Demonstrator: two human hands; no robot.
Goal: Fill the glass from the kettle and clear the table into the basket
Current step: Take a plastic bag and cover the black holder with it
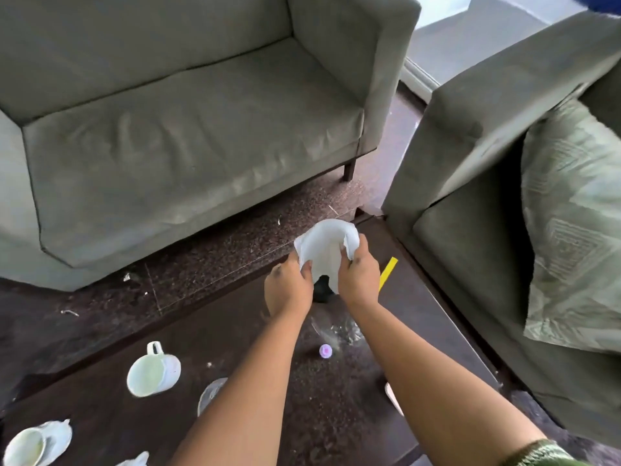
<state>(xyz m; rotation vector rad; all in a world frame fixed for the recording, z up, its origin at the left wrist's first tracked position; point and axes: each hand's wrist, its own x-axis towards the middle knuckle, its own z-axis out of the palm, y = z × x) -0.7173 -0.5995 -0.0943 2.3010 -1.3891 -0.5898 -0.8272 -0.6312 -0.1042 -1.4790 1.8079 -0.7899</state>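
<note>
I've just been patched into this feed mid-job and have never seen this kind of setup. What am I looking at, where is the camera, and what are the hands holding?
There is no machine here: a person works with bare hands, and the single picture comes from a wide-angle camera worn on their head, looking forward and down. The left hand and right hand together grip a white crumpled bag or cloth over the far end of a dark table. On the table lie a white cup tipped on its side, another cup on a saucer at the lower left, a small purple cap, a yellow strip and something clear that I cannot identify. Grey sofas stand behind and to the right.
</note>
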